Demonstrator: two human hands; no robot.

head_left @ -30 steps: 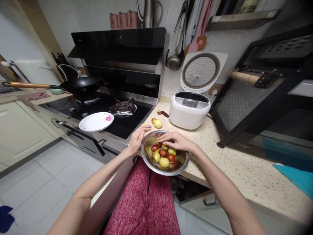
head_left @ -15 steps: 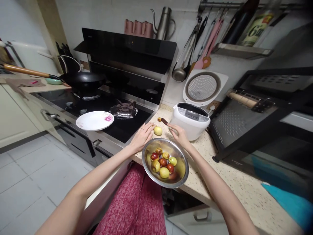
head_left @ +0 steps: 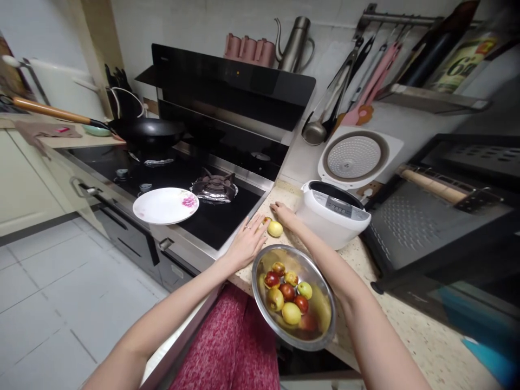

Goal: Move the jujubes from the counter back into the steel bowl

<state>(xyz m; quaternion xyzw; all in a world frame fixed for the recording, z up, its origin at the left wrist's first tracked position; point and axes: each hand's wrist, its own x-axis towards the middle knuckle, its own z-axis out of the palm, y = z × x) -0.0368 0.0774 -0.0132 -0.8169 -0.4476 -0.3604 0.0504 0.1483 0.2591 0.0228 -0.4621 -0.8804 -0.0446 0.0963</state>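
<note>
A person in red patterned trousers is standing at a speckled beige stone counter [head_left: 406, 336], both bare hands reaching past a round stainless-steel bowl [head_left: 260, 261] that is sitting at the counter's front edge. The left hand [head_left: 247, 242] is lying palm down, its grip spread flat and holding nothing, the fingertips just beside a small reddish-yellow piece of fruit [head_left: 266, 220]. The right hand [head_left: 285, 212] is resting on the counter just behind a single yellow-green round fruit [head_left: 275, 228]. Its fingers are pointing toward the hob, and whether its grip is pinching anything beneath them cannot be told.

Judging by how things are lying, the work is only getting started: one whole fruit and one small piece are lying out on the counter between the hands, while the bulk is waiting in the bowl. Some eight small red, yellow and green fruits [head_left: 287, 291] are sitting clustered there, with what looks like water or a reflection pooling under them.

A white rice cooker [head_left: 333, 216] is standing near the right hand with its lid up; its inner pot is showing dark and its contents are hidden. A white plate with a pink flower [head_left: 166, 206] is sitting on the front edge of the black gas hob [head_left: 211, 219], and a black wok with a wooden handle [head_left: 148, 131] is sitting on the far burner.
</note>
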